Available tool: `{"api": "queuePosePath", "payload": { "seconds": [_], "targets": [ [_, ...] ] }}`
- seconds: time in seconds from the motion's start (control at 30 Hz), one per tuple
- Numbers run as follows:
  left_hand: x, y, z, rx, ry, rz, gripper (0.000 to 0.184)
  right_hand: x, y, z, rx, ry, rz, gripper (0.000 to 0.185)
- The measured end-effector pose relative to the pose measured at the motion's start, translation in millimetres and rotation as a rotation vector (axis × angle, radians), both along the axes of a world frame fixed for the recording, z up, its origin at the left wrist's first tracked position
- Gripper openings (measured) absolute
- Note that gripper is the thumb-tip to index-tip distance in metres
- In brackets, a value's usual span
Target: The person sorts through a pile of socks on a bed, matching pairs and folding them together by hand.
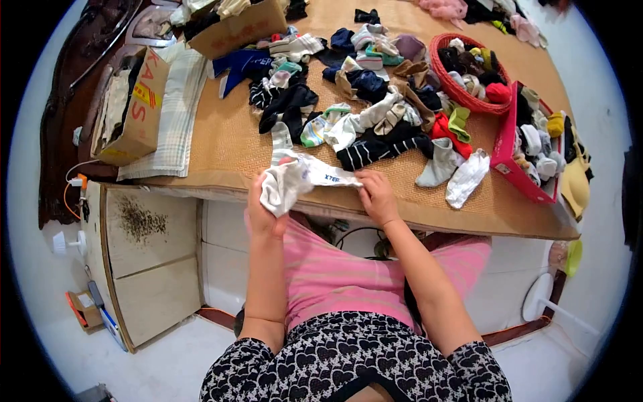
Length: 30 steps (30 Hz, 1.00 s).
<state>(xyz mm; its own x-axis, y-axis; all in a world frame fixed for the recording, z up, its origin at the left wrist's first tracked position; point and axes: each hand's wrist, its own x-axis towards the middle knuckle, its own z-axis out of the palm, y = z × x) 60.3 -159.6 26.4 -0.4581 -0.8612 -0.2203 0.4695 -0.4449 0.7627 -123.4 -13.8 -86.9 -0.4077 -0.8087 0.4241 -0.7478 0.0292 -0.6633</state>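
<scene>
A white sock with dark lettering (331, 178) is stretched between my two hands above the mat's front edge. My left hand (266, 204) is closed around its bunched white end. At the other end, my right hand (378, 197) pinches the lettered cuff between thumb and fingers. Just beyond lies a heap of loose socks, among them a black sock with white stripes (385, 149) and a white sock with green bands (326, 124). To the right of my right hand are a grey sock (440, 164) and a white sock (467, 179), lying side by side.
A red woven basket (439, 63) and a pink box (504, 144), both full of rolled socks, stand at the right. Cardboard boxes (144, 110) with clothes sit at the left and back. A yellow bra (570, 187) hangs at the right edge. A cabinet (157, 268) stands below left.
</scene>
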Motion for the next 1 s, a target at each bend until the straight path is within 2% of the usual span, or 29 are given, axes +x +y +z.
{"api": "queuePosePath", "payload": {
  "seconds": [0.03, 0.07, 0.1, 0.17, 0.2, 0.23, 0.3, 0.33, 0.37, 0.43, 0.47, 0.5, 0.57, 0.6, 0.7, 0.77, 0.83, 0.9, 0.97, 1.0],
  "targets": [
    [-4, 9, 7, 0.266, 0.235, -0.097, 0.027, -2, 2, -5, -0.025, -0.166, -0.065, 0.015],
    [1, 8, -11, 0.286, 0.354, -0.235, 0.033, -2, 4, -18, -0.055, -0.28, -0.166, 0.008],
    [1, 15, -13, 0.289, 0.351, -0.244, 0.033, -3, 9, -14, -0.055, -0.282, -0.176, 0.008],
    [-4, 31, -21, 0.559, 0.514, -0.321, 0.035, -9, 24, -6, -0.021, -0.973, -0.484, 0.013],
    [-8, 39, -22, 0.607, 0.638, -0.383, 0.039, -11, 33, -2, -0.126, -1.087, -0.54, 0.019],
    [-12, 45, -25, 0.62, 0.637, -0.392, 0.039, -10, 40, 2, -0.125, -1.084, -0.556, 0.019],
    [-18, 55, -32, 0.627, 0.555, -0.468, 0.041, -4, 52, 11, -0.283, -0.616, -0.727, 0.026],
    [-22, 60, -33, 0.652, 0.596, -0.518, 0.044, 1, 62, 27, -0.229, -0.612, -0.695, 0.035],
    [-26, 67, -34, 0.661, 0.593, -0.527, 0.044, 5, 69, 29, -0.227, -0.61, -0.707, 0.035],
    [-34, 81, -37, 0.665, 0.425, -0.464, 0.045, 11, 80, 32, -0.294, -1.1, -0.431, 0.034],
    [-34, 85, -42, 0.689, 0.499, -0.54, 0.046, 14, 84, 34, -0.329, -1.338, -0.275, 0.033],
    [-35, 89, -43, 0.695, 0.493, -0.547, 0.046, 17, 85, 43, -0.333, -1.341, -0.286, 0.033],
    [-39, 96, -45, 0.71, 0.506, -0.609, 0.047, 19, 81, 63, -0.128, -2.015, 0.019, 0.032],
    [-40, 98, -44, 0.788, 0.624, -0.604, 0.047, 20, 79, 62, -0.137, -2.018, 0.017, 0.032],
    [-38, 98, -44, 0.751, 0.591, -0.585, 0.048, 21, 78, 53, -0.21, -1.955, 0.102, 0.032],
    [-35, 93, -40, 0.733, 0.539, -0.574, 0.05, 9, 83, 50, -0.345, -1.704, -0.144, 0.029],
    [-33, 93, -38, 0.717, 0.489, -0.563, 0.052, 5, 87, 55, -0.402, -1.623, -0.146, 0.025],
    [-32, 95, -42, 0.698, 0.28, -0.506, 0.057, 2, 91, 57, -0.455, -1.597, -0.185, 0.024],
    [-34, 103, -54, 0.689, 0.225, -0.534, 0.053, 7, 92, 59, -0.435, -1.601, -0.226, 0.025],
    [-38, 110, -56, 0.556, 0.03, -0.522, 0.049, 9, 93, 55, -0.443, -1.592, -0.229, 0.028]
  ]
}}
